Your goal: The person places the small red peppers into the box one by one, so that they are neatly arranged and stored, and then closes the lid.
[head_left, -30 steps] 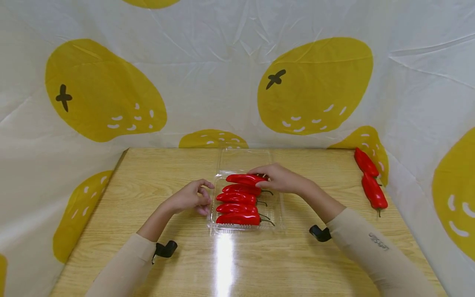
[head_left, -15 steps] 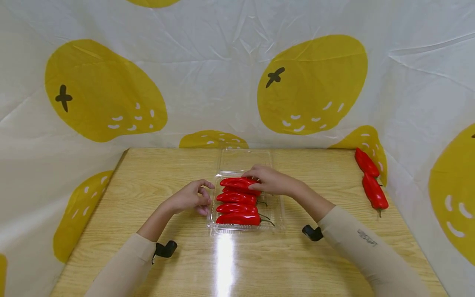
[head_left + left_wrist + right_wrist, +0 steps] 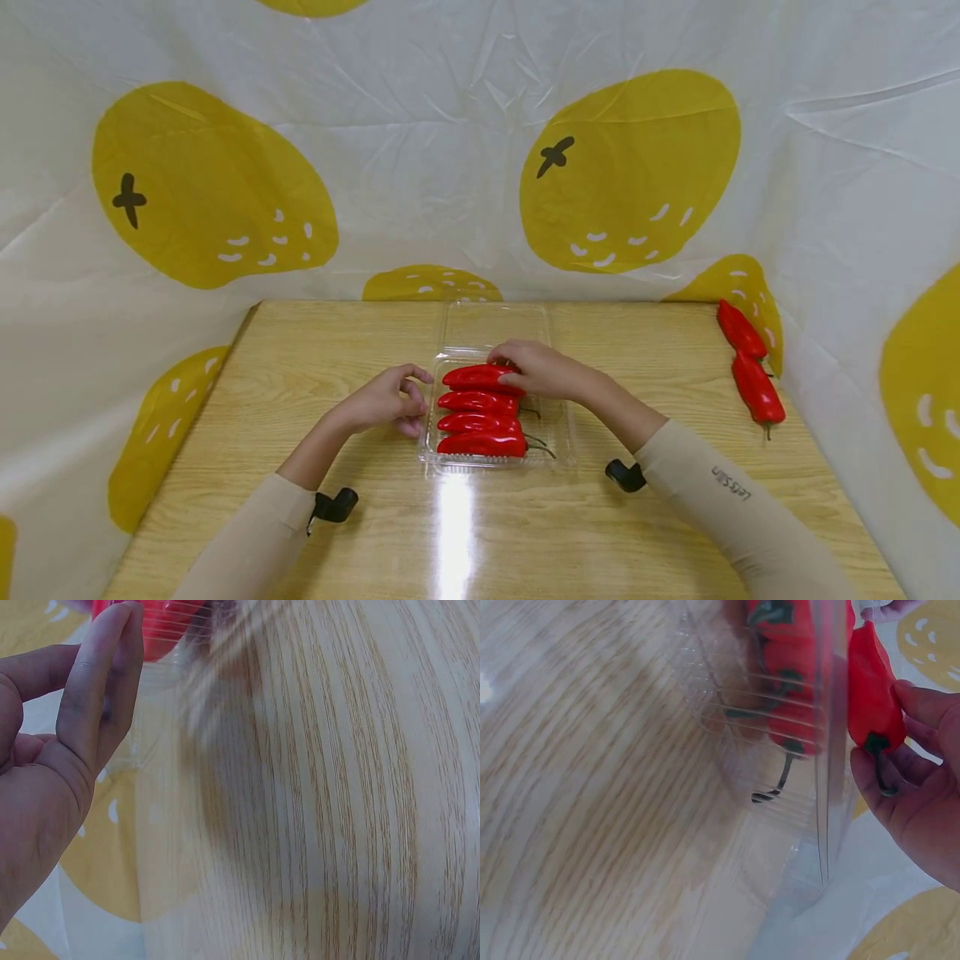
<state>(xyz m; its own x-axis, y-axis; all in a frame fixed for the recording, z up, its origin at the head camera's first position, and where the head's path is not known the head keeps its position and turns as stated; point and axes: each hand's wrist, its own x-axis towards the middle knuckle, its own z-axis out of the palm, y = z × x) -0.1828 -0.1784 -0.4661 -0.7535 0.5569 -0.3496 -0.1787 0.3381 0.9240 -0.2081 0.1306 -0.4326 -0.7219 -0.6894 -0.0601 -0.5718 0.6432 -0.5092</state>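
Right hand (image 3: 538,368) pinches a pepper (image 3: 474,377); left of this grip, left hand (image 3: 381,402), loosely bent, is beside the box (image 3: 555,427).

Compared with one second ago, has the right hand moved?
Yes. In the head view, the right hand has shifted leftward, judged against the clear container.

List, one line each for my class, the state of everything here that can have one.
Box, open.
Lid, folded back on the far side.
Boxed peppers, three clearly visible, lying side by side.
Held pepper, pinched near its stem.
Right grip, pinching that pepper.
Left grip, beside the box, touching or not unclear.
Loose peppers, two, lying at the table's right edge.
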